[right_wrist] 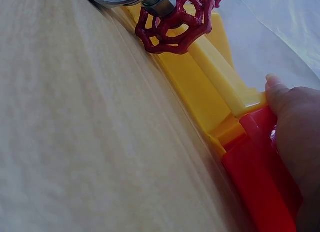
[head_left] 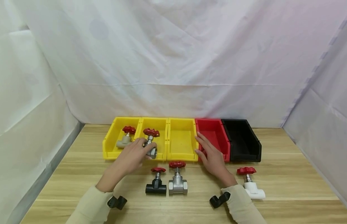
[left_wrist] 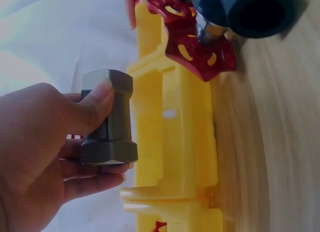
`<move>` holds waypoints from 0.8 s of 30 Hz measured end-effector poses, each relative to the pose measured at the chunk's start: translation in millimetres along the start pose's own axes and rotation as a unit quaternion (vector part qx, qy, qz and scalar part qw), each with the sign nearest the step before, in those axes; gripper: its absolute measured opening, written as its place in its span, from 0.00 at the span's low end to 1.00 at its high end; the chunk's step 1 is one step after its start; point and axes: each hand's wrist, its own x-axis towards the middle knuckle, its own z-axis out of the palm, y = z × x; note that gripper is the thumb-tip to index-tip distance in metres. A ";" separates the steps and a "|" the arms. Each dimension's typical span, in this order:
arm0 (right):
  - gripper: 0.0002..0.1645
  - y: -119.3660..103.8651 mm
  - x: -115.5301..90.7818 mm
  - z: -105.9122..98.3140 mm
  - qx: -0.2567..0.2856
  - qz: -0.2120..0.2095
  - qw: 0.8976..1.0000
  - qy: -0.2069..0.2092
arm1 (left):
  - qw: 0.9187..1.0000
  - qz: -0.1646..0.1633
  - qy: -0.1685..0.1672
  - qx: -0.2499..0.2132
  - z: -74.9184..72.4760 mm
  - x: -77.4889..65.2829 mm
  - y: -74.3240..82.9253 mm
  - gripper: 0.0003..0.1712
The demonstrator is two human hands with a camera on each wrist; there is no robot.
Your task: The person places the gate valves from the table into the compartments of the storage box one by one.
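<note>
My left hand (head_left: pixel 132 156) grips a metal gate valve (head_left: pixel 151 133) with a red handwheel over the second yellow bin (head_left: pixel 161 123) from the left. In the left wrist view, thumb and fingers hold the grey hex-ended body of the metal valve (left_wrist: pixel 120 117), its wheel mostly hidden. My right hand (head_left: pixel 213 159) rests on the adjoining walls of the third yellow bin (head_left: pixel 181 140) and the red bin (head_left: pixel 225 143), fingers extended and holding no valve. The right wrist view shows that hand (right_wrist: pixel 297 122) with its thumb at the rim.
Inside the leftmost yellow bin (head_left: pixel 109 144) lies a beige valve (head_left: pixel 124 141). A black bin (head_left: pixel 254 144) ends the row on the right. In front stand a black valve (head_left: pixel 156 187), another metal valve (head_left: pixel 178 186) and, farther right, a white valve (head_left: pixel 254 189).
</note>
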 end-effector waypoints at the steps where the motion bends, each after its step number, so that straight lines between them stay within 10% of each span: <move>1: 0.40 -0.1 -0.2 -0.1 0.000 -0.001 1.000 0.001 | 1.000 -0.001 0.000 -0.002 0.8 1.5 -0.8 0.26; 24: 0.40 0.2 0.1 1.2 0.007 -0.002 1.000 0.010 | 0.997 -0.042 -0.068 0.006 30.9 40.7 -14.3 0.26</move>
